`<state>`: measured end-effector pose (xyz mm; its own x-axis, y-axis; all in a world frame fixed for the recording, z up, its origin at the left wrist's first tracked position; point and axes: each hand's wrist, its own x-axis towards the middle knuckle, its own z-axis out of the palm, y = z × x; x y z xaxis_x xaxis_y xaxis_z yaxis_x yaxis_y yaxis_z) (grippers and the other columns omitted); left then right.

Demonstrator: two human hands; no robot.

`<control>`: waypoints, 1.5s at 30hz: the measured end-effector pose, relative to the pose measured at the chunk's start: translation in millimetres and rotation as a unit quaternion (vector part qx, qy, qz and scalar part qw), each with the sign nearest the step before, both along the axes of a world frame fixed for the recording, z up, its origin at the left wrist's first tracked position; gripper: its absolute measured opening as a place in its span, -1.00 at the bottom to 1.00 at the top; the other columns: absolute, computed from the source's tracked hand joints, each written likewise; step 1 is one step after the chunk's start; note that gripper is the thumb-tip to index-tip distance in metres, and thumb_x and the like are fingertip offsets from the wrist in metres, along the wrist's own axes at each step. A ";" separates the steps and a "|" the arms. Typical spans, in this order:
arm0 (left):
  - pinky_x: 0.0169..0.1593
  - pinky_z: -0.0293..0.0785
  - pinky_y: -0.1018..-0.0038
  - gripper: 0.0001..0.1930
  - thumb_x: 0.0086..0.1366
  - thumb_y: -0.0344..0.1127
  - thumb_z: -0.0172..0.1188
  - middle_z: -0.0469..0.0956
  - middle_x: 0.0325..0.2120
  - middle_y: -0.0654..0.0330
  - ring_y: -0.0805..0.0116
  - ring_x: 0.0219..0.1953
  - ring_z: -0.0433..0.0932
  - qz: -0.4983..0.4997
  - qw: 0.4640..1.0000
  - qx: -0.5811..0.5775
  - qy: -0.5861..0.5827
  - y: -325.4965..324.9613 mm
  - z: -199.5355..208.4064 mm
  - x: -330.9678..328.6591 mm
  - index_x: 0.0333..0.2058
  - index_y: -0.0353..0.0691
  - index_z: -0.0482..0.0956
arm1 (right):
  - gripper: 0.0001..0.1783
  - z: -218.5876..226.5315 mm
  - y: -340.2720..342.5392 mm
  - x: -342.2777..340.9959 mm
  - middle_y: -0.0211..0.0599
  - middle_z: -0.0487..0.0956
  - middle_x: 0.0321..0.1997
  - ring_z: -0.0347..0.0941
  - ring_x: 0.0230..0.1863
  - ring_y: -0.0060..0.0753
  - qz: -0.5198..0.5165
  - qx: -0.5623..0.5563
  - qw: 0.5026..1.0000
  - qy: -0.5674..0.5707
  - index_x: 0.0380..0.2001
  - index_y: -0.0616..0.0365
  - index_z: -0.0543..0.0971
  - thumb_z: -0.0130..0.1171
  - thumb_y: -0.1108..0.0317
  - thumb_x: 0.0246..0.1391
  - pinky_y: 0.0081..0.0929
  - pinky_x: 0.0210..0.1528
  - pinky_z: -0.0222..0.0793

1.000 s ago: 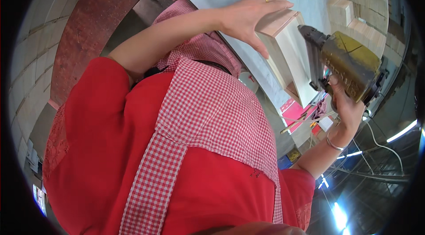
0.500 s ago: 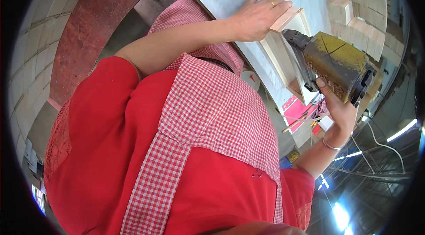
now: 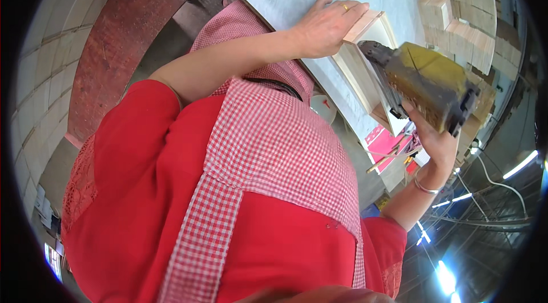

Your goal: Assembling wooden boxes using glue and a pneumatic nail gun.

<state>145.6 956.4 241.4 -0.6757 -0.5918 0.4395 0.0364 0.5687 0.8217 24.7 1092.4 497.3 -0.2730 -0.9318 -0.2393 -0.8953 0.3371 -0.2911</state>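
Note:
An open-topped box of pale wood (image 3: 358, 77) stands on the pale worktable. My left hand (image 3: 325, 29), a ring on one finger, holds its far left end; the thumb side rests near the tabletop and the fingertips reach the corner. In my right hand (image 3: 434, 137) is a worn yellow and grey nail gun (image 3: 428, 69), gripped from below, with most of the fingers hidden behind it. The gun's dark nose meets or hovers just over the box's end corner; contact cannot be made out. Its body is smeared by motion.
Wooden blocks or boxes (image 3: 471, 43) are stacked along the table's right side. Pink-red sheet (image 3: 383, 142) and thin sticks lie at the near table end. A reddish board (image 3: 123, 40) stands to the left, beside stacked pale panels (image 3: 43, 80). A white hose (image 3: 505, 189) hangs at right.
The nail gun and my right hand have shifted slightly, with the gun now blurred. My left hand stays on the box's end. The whole view has turned a little.

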 end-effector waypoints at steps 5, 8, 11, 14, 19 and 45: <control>0.24 0.23 0.11 -0.28 0.09 -0.55 0.18 0.36 0.17 -0.05 -0.03 0.18 0.37 0.003 1.000 -0.026 0.001 -4.5 -3.6 3.6 0.27 -0.33 0.20 | -0.60 5.5 59.4 -8.2 -0.34 0.60 -0.26 0.48 -0.32 -0.58 -0.222 -0.152 0.961 -0.067 -0.08 0.28 0.56 0.42 0.41 0.02 -0.59 -0.27 0.41; 0.21 0.29 0.12 -0.31 0.10 -0.54 0.15 0.35 0.15 -0.12 -0.11 0.15 0.37 -0.007 1.000 0.004 -0.013 -10.7 4.7 5.3 0.26 -0.32 0.20 | -0.64 4.3 102.2 -26.8 -0.38 0.56 -0.30 0.40 -0.43 -0.69 -0.407 -0.188 0.894 -0.013 -0.08 0.28 0.56 0.37 0.35 0.09 -0.68 -0.40 0.30; 0.15 0.35 0.14 -0.38 0.13 -0.44 0.14 0.38 0.10 -0.15 -0.10 0.12 0.41 -0.026 0.997 0.047 -0.063 -29.9 16.9 19.0 0.20 -0.37 0.26 | -0.60 -13.2 157.0 -46.6 -0.35 0.56 -0.30 0.40 -0.45 -0.65 -0.469 -0.206 0.858 0.034 -0.04 0.30 0.53 0.33 0.31 0.13 -0.66 -0.43 0.28; 0.08 0.40 0.15 -0.48 0.15 -0.34 0.11 0.44 0.02 -0.18 -0.12 0.04 0.46 -0.046 0.986 0.081 -0.139 -54.9 33.9 27.2 0.10 -0.42 0.36 | -0.52 -71.4 236.1 -85.2 -0.27 0.59 -0.28 0.48 -0.43 -0.46 -0.441 -0.240 0.865 0.007 0.04 0.34 0.49 0.31 0.29 0.13 -0.54 -0.39 0.37; -0.04 0.46 0.14 -0.55 0.19 -0.14 0.03 0.56 -0.25 -0.25 -0.17 -0.16 0.55 -0.088 0.927 0.090 -0.352 -99.2 73.0 9.4 -0.18 -0.48 0.55 | -0.36 -184.0 322.6 -115.2 0.13 0.60 -0.11 0.55 -0.15 0.19 -0.248 -0.079 0.863 0.432 0.20 0.39 0.34 0.23 0.35 0.07 -0.06 -0.07 0.44; 0.18 0.31 0.43 -0.33 0.45 0.20 -0.14 0.52 0.00 0.10 0.34 0.02 0.47 0.002 0.919 0.376 -0.121 -70.1 34.0 74.4 0.10 -0.36 0.50 | -0.40 -239.0 159.8 -17.1 -0.14 0.55 -0.03 0.44 0.03 -0.31 -0.443 -0.345 0.809 -0.174 0.05 0.39 0.48 -0.29 0.02 0.43 -0.32 0.16 0.28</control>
<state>219.9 886.3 275.4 -0.6969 -0.6696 -0.2567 -0.1998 -0.1624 0.9663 7.5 1252.2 258.3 -0.9348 -0.3518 0.0485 -0.2146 0.4507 -0.8665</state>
